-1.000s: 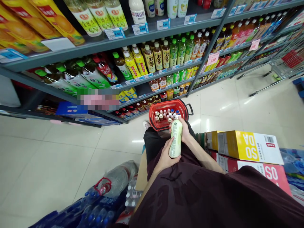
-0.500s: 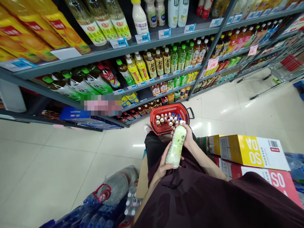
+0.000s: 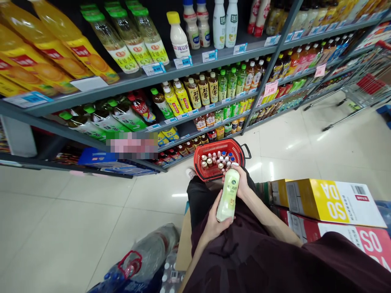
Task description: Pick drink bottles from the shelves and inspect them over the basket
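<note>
Bottle (image 3: 228, 195) has been rolled since a second ago: dense small print was shown then, logo face is shown now. Front label can be read, so the bottle is probably being inspected. View is tipped up a little too; more of the top shelf (image 3: 210, 57) is shown.

Bottle location: tilted above the lap, cap end toward the basket (image 3: 214, 144), clear of it. It is gripped from both ends. Left hand (image 3: 214, 224): fingers and thumb curled round the base end. Right hand (image 3: 243, 184): fingers wrapped snugly just below the cap.

Counts:
- held bottle: 1
- hands: 2, both in contact
- basket: 1, on floor by the shelving
- basket bottles (image 3: 210, 162): over a dozen, exact number cannot be told, tops overlapped
- trolley (image 3: 360, 91): 1
- yellow-capped bottle (image 3: 179, 38), top shelf: 1
- blue-capped bottles (image 3: 192, 26) beside it: 2
- white bottles (image 3: 219, 26) next along: 2
</note>
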A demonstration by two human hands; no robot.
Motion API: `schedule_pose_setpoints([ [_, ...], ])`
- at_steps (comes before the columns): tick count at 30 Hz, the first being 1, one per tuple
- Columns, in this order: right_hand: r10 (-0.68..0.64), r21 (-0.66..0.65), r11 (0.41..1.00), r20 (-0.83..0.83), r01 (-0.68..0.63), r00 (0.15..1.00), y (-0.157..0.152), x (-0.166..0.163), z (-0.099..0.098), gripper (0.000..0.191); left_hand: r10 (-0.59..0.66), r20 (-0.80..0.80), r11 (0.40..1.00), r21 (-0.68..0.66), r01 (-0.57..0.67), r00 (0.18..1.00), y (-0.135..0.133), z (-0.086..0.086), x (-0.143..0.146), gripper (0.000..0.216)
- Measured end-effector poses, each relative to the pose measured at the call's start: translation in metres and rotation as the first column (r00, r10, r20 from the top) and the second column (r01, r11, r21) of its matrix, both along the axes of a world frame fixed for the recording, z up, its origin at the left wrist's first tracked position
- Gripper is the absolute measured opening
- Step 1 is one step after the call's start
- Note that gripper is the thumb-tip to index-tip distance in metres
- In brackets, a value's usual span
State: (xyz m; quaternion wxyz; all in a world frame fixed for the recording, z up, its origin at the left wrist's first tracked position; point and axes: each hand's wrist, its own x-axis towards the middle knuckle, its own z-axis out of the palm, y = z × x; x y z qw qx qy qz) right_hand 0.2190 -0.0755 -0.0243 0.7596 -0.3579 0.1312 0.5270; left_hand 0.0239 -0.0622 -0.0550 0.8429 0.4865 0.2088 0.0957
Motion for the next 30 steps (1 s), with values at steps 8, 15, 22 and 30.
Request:
schedule_pose_setpoints([
  [8, -0.004, -0.046, 0.999, -0.015, 0.004, 1.0, 0.0, 0.0, 0.004, 0.023, 0.003, -0.037, 0.991, 0.133, 0.002, 0.999, -0.002, -0.005, 0.001, 0.135],
  [15, -0.004, -0.044, 0.999, -0.021, 0.003, 1.0, 0.0, -0.001, 0.006, 0.022, 0.022, -0.07, 0.944, 0.33, 0.003, 0.997, 0.0, -0.011, -0.001, 0.121],
  [22, 0.006, -0.083, 0.997, -0.008, -0.007, 1.0, 0.001, 0.0, 0.005, 0.024, 0.032, -0.102, 0.876, 0.481, 0.021, 0.994, 0.005, -0.016, -0.005, 0.112],
  [30, 0.004, -0.102, 0.995, -0.006, -0.005, 1.0, 0.001, -0.001, 0.003, 0.022, 0.053, -0.029, 0.816, 0.577, -0.027, 0.998, 0.004, -0.019, -0.006, 0.098],
])
